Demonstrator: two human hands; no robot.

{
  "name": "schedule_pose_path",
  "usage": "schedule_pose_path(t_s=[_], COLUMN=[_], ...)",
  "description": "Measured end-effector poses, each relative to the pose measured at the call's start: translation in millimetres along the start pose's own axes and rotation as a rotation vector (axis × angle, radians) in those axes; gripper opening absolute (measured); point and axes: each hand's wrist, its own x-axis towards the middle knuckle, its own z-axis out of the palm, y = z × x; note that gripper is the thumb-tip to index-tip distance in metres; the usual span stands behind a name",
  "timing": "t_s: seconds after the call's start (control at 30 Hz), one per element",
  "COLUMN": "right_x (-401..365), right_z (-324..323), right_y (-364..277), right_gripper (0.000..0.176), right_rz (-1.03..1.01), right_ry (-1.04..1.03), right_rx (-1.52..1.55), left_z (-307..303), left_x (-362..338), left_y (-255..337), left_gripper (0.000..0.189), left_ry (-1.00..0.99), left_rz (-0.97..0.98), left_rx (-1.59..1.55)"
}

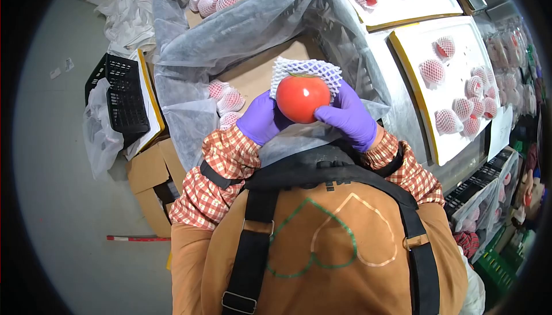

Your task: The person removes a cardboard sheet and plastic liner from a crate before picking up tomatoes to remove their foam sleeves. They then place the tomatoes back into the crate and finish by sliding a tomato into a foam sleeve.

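Note:
Between my two purple-gloved hands is a large red tomato (pixel 302 99), with a white foam net (pixel 310 69) partly behind and above it. My left hand (pixel 261 120) grips the tomato's left side, its fingertips hidden behind it. On the right side, my right hand (pixel 353 116) holds it with the thumb pressed on its lower front. The tomato is above a crate lined with translucent plastic (pixel 230 36). Inside, at the left, several foam-netted tomatoes (pixel 230 100) lie by the cardboard (pixel 247 73).
Right of the crate, a white board (pixel 425 93) bears several netted tomatoes (pixel 431 72); another white board (pixel 422 4) lies beyond. More netted tomatoes (pixel 215 3) fill the crate's far end. On the left stand a black basket (pixel 118 99) and a cardboard box (pixel 149 180).

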Motion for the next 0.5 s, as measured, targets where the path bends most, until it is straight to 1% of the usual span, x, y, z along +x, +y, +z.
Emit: schedule_pose_path(t_s=[0.03,0.07,0.13,0.17,0.2,0.23,0.27,0.3,0.33,0.37,0.4,0.43,0.47,0.5], right_x=[-1.2,-1.4,-5.6,-7.4,-8.0,-7.8,-7.4,-7.8,-8.6,-8.2,-9.3,-8.5,-9.6,-11.1], right_z=[2.6,3.6,4.6,4.8,5.5,5.9,6.2,6.1,5.8,5.4,4.0,2.7,-0.5,-3.6], right_y=[-0.5,-1.4,-2.5,-3.4,-5.3,-7.7,-9.5,-9.6,-8.7,-9.4,-12.7,-9.3,-6.6,-4.4], right_gripper=[0.074,0.080,0.082,0.083,0.083,0.083,0.084,0.084,0.084,0.083,0.083,0.083,0.080,0.078], right_rz=[-0.060,-0.073,-0.060,-0.045,-0.045,-0.099,-0.155,-0.163,-0.194,-0.230,-0.332,-0.293,-0.249,-0.201], right_ry=[-0.011,-0.040,-0.064,-0.091,-0.090,-0.132,-0.175,-0.177,-0.230,-0.288,-0.314,-0.323,-0.307,-0.293], right_rx=[-0.052,-0.061,-0.095,-0.135,-0.133,-0.157,-0.181,-0.183,-0.222,-0.263,-0.421,-0.378,-0.337,-0.296], left_z=[4.8,10.5,18.9,11.6,6.7,2.1,-1.4,11.0,18.3,13.8,13.5,12.2,2.5,4.6], left_x=[-1.7,-2.6,-0.3,5.6,11.3,14.6,16.2,13.7,10.7,9.0,6.3,3.6,3.0,-2.4], left_y=[3.5,8.5,18.6,15.1,11.2,7.8,3.6,5.8,8.3,9.9,10.1,10.6,11.3,12.1], left_gripper=[0.043,0.043,0.043,0.043,0.046,0.050,0.050,0.055,0.060,0.068,0.068,0.068,0.058,0.057], left_ry=[0.003,0.006,-0.399,-0.400,-0.485,-0.539,-0.540,-0.415,-0.290,-0.413,-0.311,-0.206,-0.210,-0.128], left_rz=[-0.006,-0.012,0.422,0.421,0.253,0.088,0.089,0.081,0.076,0.041,0.123,0.214,0.197,0.275], left_rx=[0.029,0.032,1.372,1.373,0.847,0.319,0.323,0.148,-0.023,-0.153,-0.045,0.067,0.093,0.242])
